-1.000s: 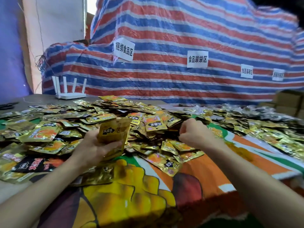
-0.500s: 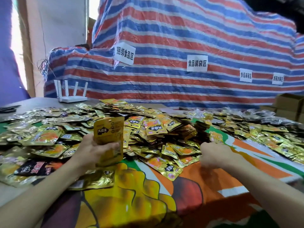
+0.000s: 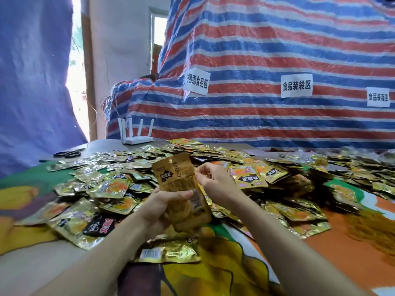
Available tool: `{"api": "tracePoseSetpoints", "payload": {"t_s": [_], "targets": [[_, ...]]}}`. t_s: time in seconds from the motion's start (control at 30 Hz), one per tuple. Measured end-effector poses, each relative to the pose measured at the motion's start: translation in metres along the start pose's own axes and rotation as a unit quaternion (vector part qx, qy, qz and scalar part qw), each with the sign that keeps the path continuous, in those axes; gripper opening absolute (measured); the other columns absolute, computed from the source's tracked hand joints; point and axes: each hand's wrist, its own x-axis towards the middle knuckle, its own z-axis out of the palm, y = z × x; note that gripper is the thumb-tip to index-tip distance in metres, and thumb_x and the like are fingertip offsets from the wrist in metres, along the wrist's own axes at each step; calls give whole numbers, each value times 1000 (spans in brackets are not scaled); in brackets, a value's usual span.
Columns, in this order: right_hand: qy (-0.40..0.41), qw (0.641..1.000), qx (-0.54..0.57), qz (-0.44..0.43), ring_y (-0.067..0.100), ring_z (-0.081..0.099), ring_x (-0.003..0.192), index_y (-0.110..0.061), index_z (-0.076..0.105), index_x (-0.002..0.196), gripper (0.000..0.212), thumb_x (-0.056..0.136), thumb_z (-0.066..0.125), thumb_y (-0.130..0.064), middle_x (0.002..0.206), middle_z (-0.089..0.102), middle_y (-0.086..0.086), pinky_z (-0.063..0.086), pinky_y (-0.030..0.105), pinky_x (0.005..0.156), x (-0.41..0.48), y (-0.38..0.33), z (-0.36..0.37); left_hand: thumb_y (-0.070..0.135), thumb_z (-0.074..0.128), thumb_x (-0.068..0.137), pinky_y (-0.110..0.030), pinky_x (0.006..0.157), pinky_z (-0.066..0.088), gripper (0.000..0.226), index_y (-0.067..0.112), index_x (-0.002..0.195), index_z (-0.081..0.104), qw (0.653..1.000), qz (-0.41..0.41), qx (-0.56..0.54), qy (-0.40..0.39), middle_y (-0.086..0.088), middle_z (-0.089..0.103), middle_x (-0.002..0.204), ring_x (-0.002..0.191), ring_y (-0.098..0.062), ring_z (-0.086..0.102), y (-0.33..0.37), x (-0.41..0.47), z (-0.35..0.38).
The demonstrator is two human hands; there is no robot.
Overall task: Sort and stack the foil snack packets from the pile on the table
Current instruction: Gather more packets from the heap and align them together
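In the left hand (image 3: 162,202), a flat rectangular gold-foil stack (image 3: 173,176)

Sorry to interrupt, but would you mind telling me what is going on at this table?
A person is sorting snack packets by hand. The left hand grips an upright stack of gold foil snack packets, while the right hand, fingers curled, seems to pinch its right edge. A big pile of loose gold foil packets covers the colourful printed tablecloth behind and beside the hands, so most sorting remains. A white four-antenna router and black scissors sit at the far left.
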Motion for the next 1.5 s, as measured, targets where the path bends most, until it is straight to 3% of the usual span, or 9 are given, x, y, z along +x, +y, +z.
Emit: {"api": "tracePoseSetpoints", "payload": {"t_s": [0.1, 0.33, 0.53, 0.73, 0.93, 1.03, 1.13, 1.23, 1.5], "targets": [[17, 993, 112, 14, 5, 56, 68, -13, 64, 91, 17, 104, 52, -17, 82, 61, -2, 44, 13, 54, 7, 13, 15, 1, 82, 63, -46, 70, 62, 48, -1, 110, 72, 999, 7, -16, 32, -22, 74, 105, 88, -34, 74, -2, 6, -5], [-83, 967, 224, 88, 20, 45, 72, -11, 60, 89, 19, 105, 50, -10, 84, 50, 11, 37, 24, 58, 1, 37, 12, 6, 77, 64, -46, 70, 62, 40, -2, 103, 72, 998, -4, -20, 63, -20, 75, 100, 82, -30, 75, -1, 10, -6], [-69, 950, 287, 101, 8, 43, 61, -10, 60, 88, 19, 104, 50, -7, 72, 50, -1, 36, 21, 56, 1, 38, 8, 7, 76, 67, -61, 95, 51, 30, 0, 96, 76, 995, -16, -56, 87, -24, 73, 108, 101, -39, 71, 3, 9, -7], [-141, 888, 418, 132, 15, 47, 70, -4, 55, 94, 17, 100, 40, -7, 82, 57, 5, 35, 28, 65, 0, 38, 2, 10, 69, 69, -32, 57, 61, 11, 10, 70, 80, 996, 11, -76, 36, -9, 76, 82, 68, -21, 75, 6, 6, -13], [-156, 834, 520, 103, 25, 59, 80, -16, 51, 57, 26, 77, 34, -19, 77, 60, 11, 39, 39, 85, -3, 36, -9, 7, 70, 69, -34, 55, 59, 31, 5, 99, 70, 997, -8, -60, 40, -13, 76, 85, 70, -24, 74, 6, 3, -11], [-125, 787, 599, 78, 28, 59, 73, -6, 61, 71, 26, 79, 37, -12, 70, 49, 11, 49, 45, 94, -4, 32, -11, 8, 70, 68, -36, 58, 60, 32, 6, 100, 70, 998, -1, -57, 40, -13, 76, 86, 72, -25, 75, 6, 5, -13], [-71, 735, 671, 69, 17, 57, 54, -2, 71, 107, 35, 83, 46, 2, 74, 63, 8, 61, 40, 70, -2, 29, -12, 9, 70, 69, -36, 58, 61, 22, 6, 91, 74, 997, 2, -64, 35, -12, 76, 84, 69, -23, 74, 7, 6, -12], [-56, 786, 611, 78, 16, 68, 61, -17, 69, 121, 47, 95, 42, 12, 106, 77, 11, 59, 26, 58, 1, 31, -6, 11, 72, 70, -45, 72, 63, 15, 7, 81, 81, 998, -24, -50, 24, -14, 76, 89, 74, -25, 75, 4, 5, -7], [-12, 882, 460, 97, 31, 74, 100, -14, 63, 133, 67, 71, 82, 3, 130, 62, 21, 62, 42, 72, -4, 35, 13, 10, 68, 86, -54, 91, 51, 12, 9, 99, 68, 959, 37, -222, 171, -13, 77, 101, 98, -30, 70, 15, 12, -17]]}}
